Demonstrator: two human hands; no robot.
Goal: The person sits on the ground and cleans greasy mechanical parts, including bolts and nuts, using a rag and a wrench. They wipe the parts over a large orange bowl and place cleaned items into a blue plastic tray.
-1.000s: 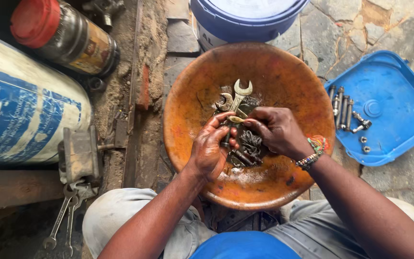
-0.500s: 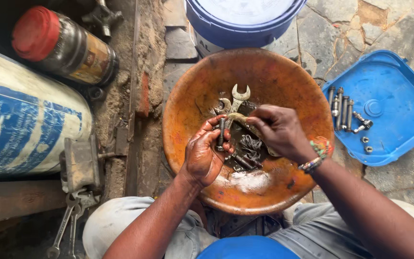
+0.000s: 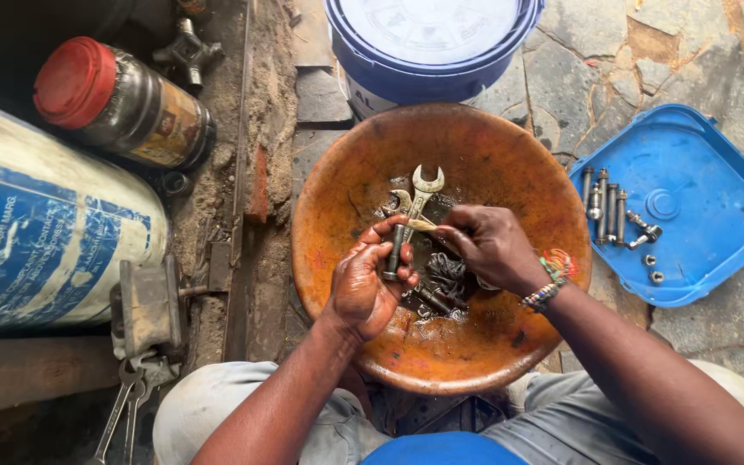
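Note:
An orange, rust-stained basin (image 3: 484, 146) sits between my knees with dirty liquid and several metal tools in its bottom. My left hand (image 3: 363, 280) is closed around the shaft of an open-ended spanner (image 3: 415, 202), whose jaw points away from me. My right hand (image 3: 488, 245) pinches a small pale brush or stick (image 3: 421, 226) against the spanner's shaft. A second spanner head (image 3: 396, 203) lies just left of the held one. More dark metal parts (image 3: 445, 275) lie under my right hand, partly hidden.
A blue square lid (image 3: 699, 172) at the right holds several bolts and nuts (image 3: 609, 207). A blue bucket with a white lid (image 3: 432, 39) stands beyond the basin. At the left lie a large blue-and-white cylinder (image 3: 36, 241), a red-capped jar (image 3: 122, 99) and loose spanners (image 3: 127, 400).
My left hand has lifted a spanner out of the pile and turned it upright in its grip. My right hand has moved from the pile onto the spanner's shaft.

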